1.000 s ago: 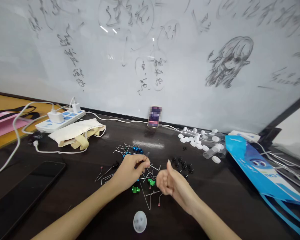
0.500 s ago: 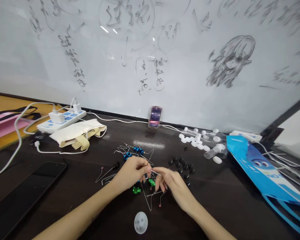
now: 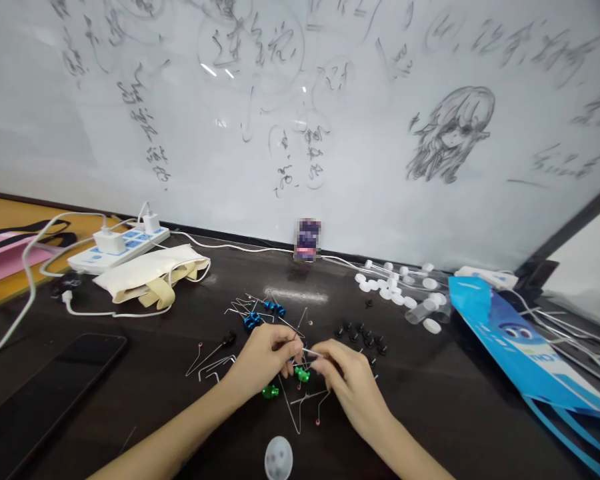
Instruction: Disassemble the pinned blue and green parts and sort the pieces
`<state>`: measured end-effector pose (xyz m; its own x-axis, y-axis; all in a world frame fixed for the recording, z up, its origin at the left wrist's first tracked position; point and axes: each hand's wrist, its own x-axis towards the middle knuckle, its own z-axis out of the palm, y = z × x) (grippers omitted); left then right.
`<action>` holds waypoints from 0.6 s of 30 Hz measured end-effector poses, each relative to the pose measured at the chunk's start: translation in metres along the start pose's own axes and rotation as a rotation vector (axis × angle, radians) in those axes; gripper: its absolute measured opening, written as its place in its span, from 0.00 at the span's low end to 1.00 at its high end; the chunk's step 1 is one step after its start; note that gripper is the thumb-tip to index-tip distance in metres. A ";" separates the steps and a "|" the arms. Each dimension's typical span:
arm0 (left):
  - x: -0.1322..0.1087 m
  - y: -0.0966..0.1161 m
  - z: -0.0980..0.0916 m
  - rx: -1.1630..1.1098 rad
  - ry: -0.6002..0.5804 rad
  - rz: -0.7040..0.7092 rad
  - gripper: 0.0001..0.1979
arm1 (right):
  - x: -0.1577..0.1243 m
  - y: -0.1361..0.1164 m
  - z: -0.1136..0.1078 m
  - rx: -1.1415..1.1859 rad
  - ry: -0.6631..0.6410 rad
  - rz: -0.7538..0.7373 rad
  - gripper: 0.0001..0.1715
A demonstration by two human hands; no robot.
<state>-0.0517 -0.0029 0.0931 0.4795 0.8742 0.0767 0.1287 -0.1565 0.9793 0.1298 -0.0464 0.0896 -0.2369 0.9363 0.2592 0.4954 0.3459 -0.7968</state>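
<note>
Dark table (image 3: 430,387), wire (image 3: 311,352) in pinched grips (image 3: 264,350) (image 3: 349,373)

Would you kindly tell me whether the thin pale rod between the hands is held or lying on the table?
Held: the thin pale rod bridges the gap from left hand to right hand at their fingertips.

A whiteboard (image 3: 220,167) stands behind the tabletop (image 3: 440,387). At left, a power strip (image 3: 93,259) lies behind a cloth pouch (image 3: 145,263), with a flat device (image 3: 60,400) before both. Wire pieces (image 3: 253,321) spread mid-tabletop, a small cup (image 3: 279,458) in front of them. To their right lie small screws (image 3: 360,327); behind those, caps (image 3: 397,299); farthest right, a bag (image 3: 510,340).
</note>
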 end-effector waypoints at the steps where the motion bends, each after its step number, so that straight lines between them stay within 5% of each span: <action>1: -0.001 0.002 0.000 0.035 0.047 0.017 0.12 | 0.001 0.001 0.001 0.158 -0.052 0.138 0.29; 3: -0.005 0.005 0.000 0.145 0.121 0.082 0.12 | 0.003 0.002 0.002 0.509 -0.211 0.396 0.36; 6: -0.009 0.009 0.001 0.306 0.145 0.208 0.13 | 0.003 0.001 0.003 0.835 -0.316 0.530 0.28; 8: -0.009 0.008 0.002 0.307 0.114 0.207 0.13 | 0.003 -0.001 0.002 0.749 -0.244 0.449 0.24; 14: 0.000 -0.002 0.000 -0.148 -0.139 -0.037 0.14 | 0.000 -0.004 -0.007 -0.166 0.009 -0.158 0.21; 18: -0.005 0.007 0.000 0.058 -0.004 0.139 0.12 | 0.000 -0.003 -0.005 0.121 -0.093 -0.004 0.38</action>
<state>-0.0535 -0.0084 0.0994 0.4995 0.8405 0.2100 0.1109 -0.3025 0.9467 0.1327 -0.0470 0.0944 -0.3180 0.9235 0.2147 0.3916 0.3342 -0.8573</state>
